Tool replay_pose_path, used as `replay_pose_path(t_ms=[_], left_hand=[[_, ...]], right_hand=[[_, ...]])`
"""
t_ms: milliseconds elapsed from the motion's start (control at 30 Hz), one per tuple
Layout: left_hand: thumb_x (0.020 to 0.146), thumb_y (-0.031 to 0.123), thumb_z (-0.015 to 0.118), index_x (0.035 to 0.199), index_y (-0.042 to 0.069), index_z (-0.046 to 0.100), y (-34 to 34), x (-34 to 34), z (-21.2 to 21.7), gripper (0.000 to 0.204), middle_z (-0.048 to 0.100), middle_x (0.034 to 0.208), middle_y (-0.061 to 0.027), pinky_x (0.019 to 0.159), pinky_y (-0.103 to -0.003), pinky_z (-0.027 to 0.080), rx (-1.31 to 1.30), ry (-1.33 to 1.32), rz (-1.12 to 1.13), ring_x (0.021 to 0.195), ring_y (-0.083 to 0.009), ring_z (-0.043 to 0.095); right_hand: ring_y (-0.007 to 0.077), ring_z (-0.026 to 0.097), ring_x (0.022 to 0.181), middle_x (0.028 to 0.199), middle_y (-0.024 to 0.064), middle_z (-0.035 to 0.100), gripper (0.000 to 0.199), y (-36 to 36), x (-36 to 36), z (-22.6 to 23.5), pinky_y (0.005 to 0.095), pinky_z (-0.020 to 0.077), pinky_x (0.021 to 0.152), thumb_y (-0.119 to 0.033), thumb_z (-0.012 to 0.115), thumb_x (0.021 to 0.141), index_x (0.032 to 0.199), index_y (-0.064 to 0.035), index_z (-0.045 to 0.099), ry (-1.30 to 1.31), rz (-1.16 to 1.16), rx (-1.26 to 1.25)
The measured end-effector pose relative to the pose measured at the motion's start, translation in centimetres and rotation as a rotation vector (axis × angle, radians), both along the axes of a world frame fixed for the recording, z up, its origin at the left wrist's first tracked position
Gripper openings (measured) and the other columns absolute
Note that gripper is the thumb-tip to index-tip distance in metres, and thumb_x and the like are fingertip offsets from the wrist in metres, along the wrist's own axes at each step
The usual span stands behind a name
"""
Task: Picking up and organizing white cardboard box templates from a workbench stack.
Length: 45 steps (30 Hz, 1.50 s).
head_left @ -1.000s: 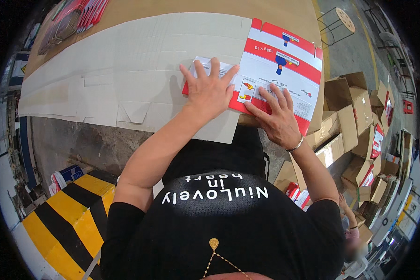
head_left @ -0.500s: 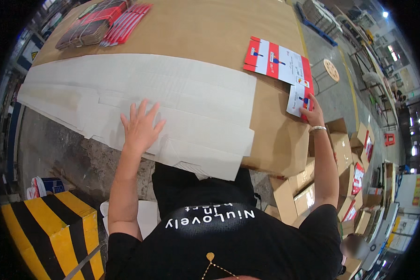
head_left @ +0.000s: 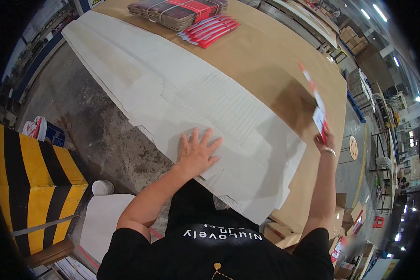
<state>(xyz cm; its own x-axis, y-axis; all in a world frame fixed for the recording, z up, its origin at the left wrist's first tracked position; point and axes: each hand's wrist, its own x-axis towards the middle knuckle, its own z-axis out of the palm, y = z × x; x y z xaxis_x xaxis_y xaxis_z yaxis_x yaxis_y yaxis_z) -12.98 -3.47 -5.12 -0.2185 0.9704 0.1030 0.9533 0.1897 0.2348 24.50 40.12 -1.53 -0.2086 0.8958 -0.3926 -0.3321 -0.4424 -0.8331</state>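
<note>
My left hand [head_left: 197, 153] lies flat with its fingers spread on a large white cardboard sheet [head_left: 172, 107], near the table's front edge. On the right, my right hand [head_left: 325, 141] grips the lower end of a red and white printed carton blank [head_left: 318, 114]. The blank is raised above the table and turned nearly edge-on, so its printed face is mostly hidden. Brown paper or board [head_left: 261, 51] covers the table beneath. Farther off lie several overlapping red and white folded pieces [head_left: 208, 30], beside a strapped bundle of cardboard [head_left: 177, 13].
A yellow and black striped block [head_left: 39, 186] stands on the floor at left, near a white tub [head_left: 102, 187] and a blue and white bucket [head_left: 44, 130]. Open cartons [head_left: 282, 233] sit below the table's right side. Beyond them stands a round-topped stool [head_left: 353, 147].
The view has turned, shifting the table within the picture. My right hand has lifted the carton blank from lying nearly flat to almost edge-on. My left hand stays spread on the white sheet.
</note>
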Motion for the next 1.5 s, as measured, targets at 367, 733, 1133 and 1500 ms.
replay_pose_path(t_ms=[367, 733, 1133, 1500], left_hand=[[0.090, 0.053, 0.061, 0.148, 0.028, 0.046, -1.3, 0.0, 0.2, 0.065, 0.037, 0.152, -0.0114, 0.096, -0.070, 0.034, 0.024, 0.024, -0.054, 0.133, -0.0423, 0.035], [0.080, 0.055, 0.072, 0.144, 0.027, 0.051, -1.0, -1.2, 0.7, 0.073, 0.039, 0.149, -0.0100, 0.090, -0.059, 0.031, 0.048, -0.013, -0.051, 0.126, -0.0358, 0.037], [0.083, 0.046, 0.072, 0.143, 0.030, 0.052, -1.7, -0.1, 0.2, 0.065, 0.040, 0.150, -0.0099, 0.095, -0.061, 0.032, 0.067, -0.056, -0.050, 0.129, -0.0390, 0.037], [0.092, 0.033, 0.064, 0.144, 0.031, 0.053, 0.2, -1.2, 1.5, 0.053, 0.042, 0.152, -0.0065, 0.106, -0.060, 0.030, 0.002, 0.064, -0.019, 0.131, -0.0385, 0.040]], right_hand=[[0.0065, 0.052, 0.066, 0.086, -0.0019, 0.065, 0.071, 4.4, -24.3, 1.3, 0.0219, 0.0447, 0.061, 0.000, 0.066, 0.082, 0.150, -0.0079, 0.046, -0.578, 0.805, 0.431], [0.0410, 0.061, 0.118, 0.128, 0.0253, 0.063, 0.063, 6.7, -60.0, -9.7, 0.0486, 0.0490, 0.100, -0.035, 0.072, 0.086, 0.138, -0.0057, 0.053, -1.116, 0.419, 0.911], [0.0124, 0.067, 0.075, 0.090, 0.0084, 0.070, 0.030, -11.8, -38.7, -2.1, 0.0269, 0.0538, 0.066, -0.010, 0.053, 0.098, 0.124, -0.0009, 0.066, -0.588, 0.674, 0.958], [0.0309, 0.038, 0.146, 0.160, 0.0088, 0.036, 0.081, -33.9, -2.4, 8.1, 0.0487, 0.0289, 0.120, 0.007, 0.062, 0.074, 0.146, -0.0291, 0.051, -1.551, 1.401, 1.168]])
